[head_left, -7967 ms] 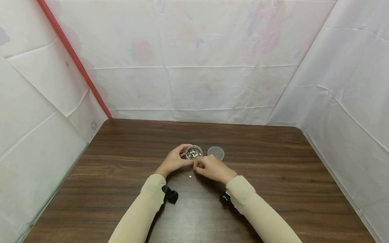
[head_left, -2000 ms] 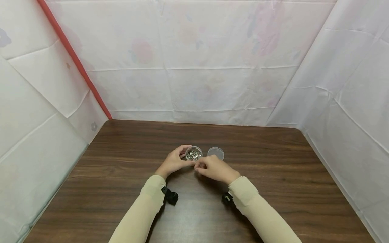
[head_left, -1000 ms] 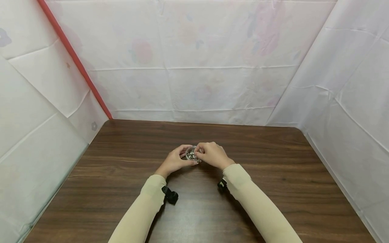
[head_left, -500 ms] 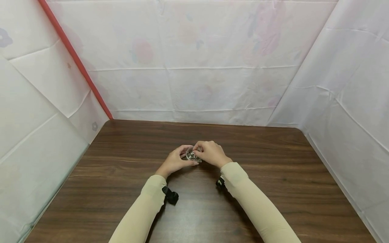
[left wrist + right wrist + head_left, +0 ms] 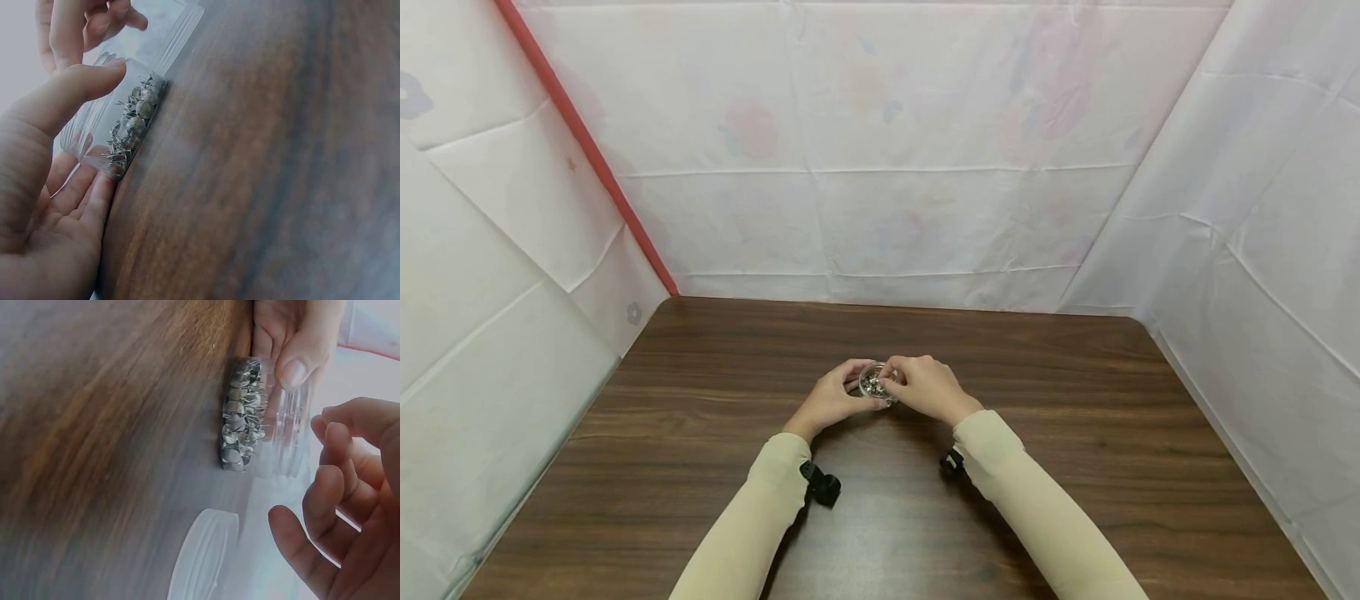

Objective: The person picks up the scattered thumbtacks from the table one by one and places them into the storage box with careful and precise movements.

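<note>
Silver thumbtacks point(image 5: 237, 419) fill the lower part of a clear round plastic jar point(image 5: 281, 447) standing without its lid on the table. My left hand point(image 5: 835, 402) grips the jar from the left, thumb on the near side and fingers curled round the far side. Over the jar's mouth is my right hand point(image 5: 928, 387), its thumb and forefinger tips close together and the other fingers loosely bent. Whether a thumbtack sits between those tips is hidden. The clear lid point(image 5: 203, 556) lies beside the jar, covered by the right hand in the head view.
The dark wood-grain table point(image 5: 1075, 467) reaches back to a pale floral cloth point(image 5: 880, 217). More white cloth hangs at both sides, and a red strip point(image 5: 587, 150) runs down the left corner. Each wrist wears a black camera point(image 5: 823, 485).
A loose thumbtack seen on the table eight seconds ago is gone. My right hand has moved from beside the left thumb to over the jar, then back slightly. The left hand keeps its place.
</note>
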### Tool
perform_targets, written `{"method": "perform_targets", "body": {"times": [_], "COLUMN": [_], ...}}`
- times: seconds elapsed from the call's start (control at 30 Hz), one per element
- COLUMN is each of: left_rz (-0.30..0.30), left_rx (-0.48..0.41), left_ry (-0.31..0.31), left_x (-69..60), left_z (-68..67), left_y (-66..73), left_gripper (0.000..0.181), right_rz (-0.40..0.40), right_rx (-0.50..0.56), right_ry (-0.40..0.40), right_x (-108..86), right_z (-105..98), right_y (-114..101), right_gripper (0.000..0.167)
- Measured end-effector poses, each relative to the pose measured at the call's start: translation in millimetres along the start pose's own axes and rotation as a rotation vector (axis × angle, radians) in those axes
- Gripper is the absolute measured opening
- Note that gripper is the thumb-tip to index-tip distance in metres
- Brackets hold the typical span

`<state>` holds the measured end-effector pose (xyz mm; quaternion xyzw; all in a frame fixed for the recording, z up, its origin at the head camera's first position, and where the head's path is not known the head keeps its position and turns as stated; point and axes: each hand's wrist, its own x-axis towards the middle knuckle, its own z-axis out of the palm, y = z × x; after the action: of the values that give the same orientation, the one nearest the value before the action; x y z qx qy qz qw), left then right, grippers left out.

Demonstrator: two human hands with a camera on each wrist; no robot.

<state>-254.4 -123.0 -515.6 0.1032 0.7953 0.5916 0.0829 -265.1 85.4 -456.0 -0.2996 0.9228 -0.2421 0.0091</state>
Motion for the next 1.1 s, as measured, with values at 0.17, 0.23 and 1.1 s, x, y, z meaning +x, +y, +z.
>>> {"method": "perform_targets", "body": {"times": [0.17,0.23,1.1], "left_rz": [0.012,0.014,0.015], "left_rx": [0.022,0.028,0.092], "left_ry": [0.007,0.008,0.033], "left_x": [0.1,0.3,5.1], "left_z": [1.0,0.8,-0.6], "left_y": [0.6,0.9,0.5], "left_gripper": [0.071,0.071,0.077], "right_rz": [-0.026,-0.048,-0.017], "right_rx": [-0.011,-0.035,-0.074], "right_ry": [-0.007,0.004,0.015], "right_x": [-10.9,-14.7,-51.3], "right_z": [-1.6,-1.6,-2.9], "right_y": [-1.2,-1.2,13.3], "right_gripper": [0.011,0.011,0.014]}}
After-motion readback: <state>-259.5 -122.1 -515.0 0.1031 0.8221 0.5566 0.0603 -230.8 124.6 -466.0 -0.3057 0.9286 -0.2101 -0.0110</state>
